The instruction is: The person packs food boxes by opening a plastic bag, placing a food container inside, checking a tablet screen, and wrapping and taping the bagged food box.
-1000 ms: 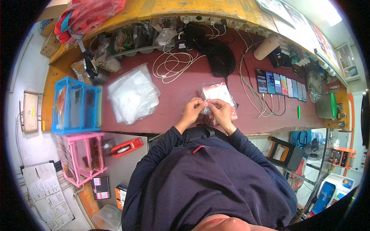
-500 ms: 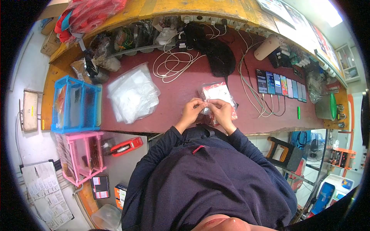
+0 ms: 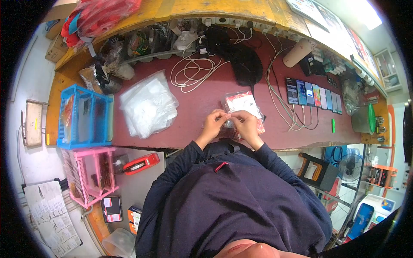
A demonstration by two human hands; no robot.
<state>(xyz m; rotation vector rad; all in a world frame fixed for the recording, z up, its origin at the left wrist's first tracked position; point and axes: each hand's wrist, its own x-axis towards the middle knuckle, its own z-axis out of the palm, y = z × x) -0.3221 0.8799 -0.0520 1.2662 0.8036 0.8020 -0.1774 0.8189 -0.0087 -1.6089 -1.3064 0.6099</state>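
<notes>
My left hand (image 3: pixel 214 123) and my right hand (image 3: pixel 246 124) meet at the fingertips near the table's front edge. Both are closed in a pinch, thumbs and forefingers together. What they pinch is too small to make out; some clear, shiny plastic (image 3: pixel 229 124) shows just below the fingertips. Red-and-white packets (image 3: pixel 241 102) in clear wrapping lie stacked right behind and under my hands, partly hidden by my right hand. To the left rests a pile of clear plastic bags (image 3: pixel 148 105), apart from both hands.
Coiled white cables (image 3: pixel 193 71) and a black cloth-like item (image 3: pixel 247 66) lie farther back. Several phones (image 3: pixel 310 94) with cables stand in a row at right, near a green bin (image 3: pixel 365 119). A blue basket rack (image 3: pixel 86 116) is at left, with a red tape dispenser (image 3: pixel 142 163) lower down.
My hands stay in nearly the same place over the packets, with the fingertips shifting very slightly. Nothing else on the table has moved.
</notes>
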